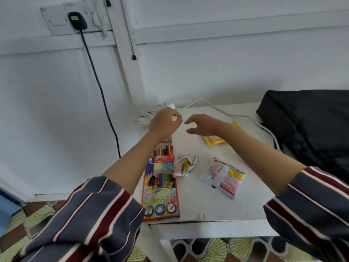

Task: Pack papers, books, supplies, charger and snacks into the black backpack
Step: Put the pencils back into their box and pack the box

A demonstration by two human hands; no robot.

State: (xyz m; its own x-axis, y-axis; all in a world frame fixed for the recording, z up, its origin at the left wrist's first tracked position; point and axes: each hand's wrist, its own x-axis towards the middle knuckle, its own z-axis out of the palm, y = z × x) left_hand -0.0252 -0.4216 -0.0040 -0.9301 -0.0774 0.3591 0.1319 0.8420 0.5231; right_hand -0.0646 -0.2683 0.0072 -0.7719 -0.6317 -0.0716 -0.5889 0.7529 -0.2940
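On white table (pixel 207 207), pencil box (pixel 160 188), snack packets (pixel 222 176), black backpack (pixel 311 125)

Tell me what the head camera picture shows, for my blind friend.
Two hands reach over a white table: the left hand curls its fingers beside a coiled white cable, the right hand is open. On it lie a coloured-pencil box and some snack packets; a black backpack sits at the right.

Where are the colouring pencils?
In the head view, the pencil box lies at the left edge of the white table, just left of the crumpled snack wrapper.
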